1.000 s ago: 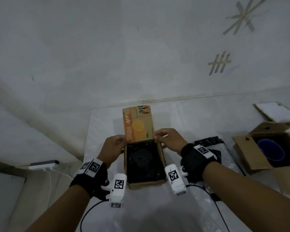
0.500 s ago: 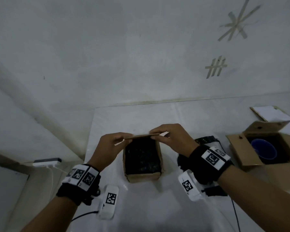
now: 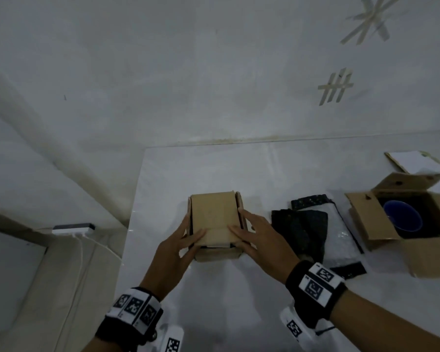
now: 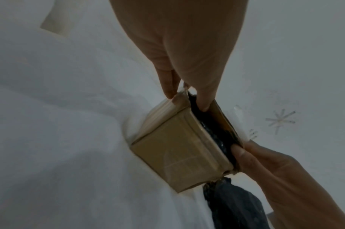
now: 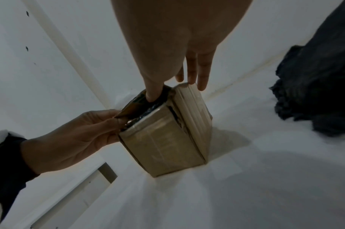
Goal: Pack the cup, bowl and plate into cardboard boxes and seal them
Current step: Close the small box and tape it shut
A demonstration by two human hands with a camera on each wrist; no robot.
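A small cardboard box (image 3: 215, 222) stands mid-table with its lid folded flat over the top. Black wrap (image 4: 216, 133) shows in the gap under the lid's near edge. My left hand (image 3: 188, 232) lies against the box's left side with straight fingers, thumb at the lid's near left corner. My right hand (image 3: 241, 224) mirrors it on the right side, thumb at the near right corner. At the right a larger cardboard box (image 3: 366, 224) stands with its flaps up and a blue cup (image 3: 401, 219) inside. No bowl or plate shows.
A crumpled black wrap sheet (image 3: 300, 232) and clear bubble wrap (image 3: 341, 232) lie between the two boxes. A flat white-topped box (image 3: 414, 162) sits at the far right. The wall is just behind the table, and the table's left edge is close to the small box.
The small box's lid stood upright a second ago and has swung down toward me over the black wrap. Both hands came down with it to the box's near corners.
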